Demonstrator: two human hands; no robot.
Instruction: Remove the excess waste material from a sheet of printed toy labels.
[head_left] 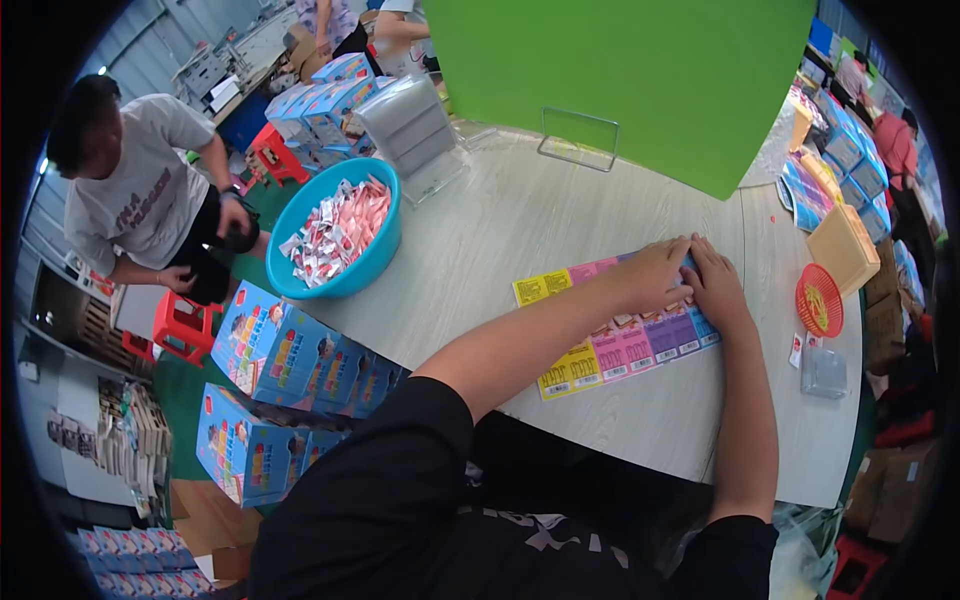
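A multicoloured printed card sheet [625, 352], in yellow, pink and purple panels, lies on the table in front of me. My left hand [658, 275] reaches across it to its far right part, fingers bent down onto the sheet. Against its right edge, my right hand [714, 288] has the thumb over the sheet and the fingers pressed together, pointing away from me. The fingertips of both hands meet near the far right corner. They hide that corner, and the exact grip is partly covered.
A blue basin [390, 245] of small sachets stands at the table's left edge, beside stacked clear plastic trays [410, 130]. Blue printed boxes [285, 350] are at left. A green panel [620, 80] rises behind. At right are a red basket [820, 300] and clear box [823, 373]. A person [150, 190] stands at left.
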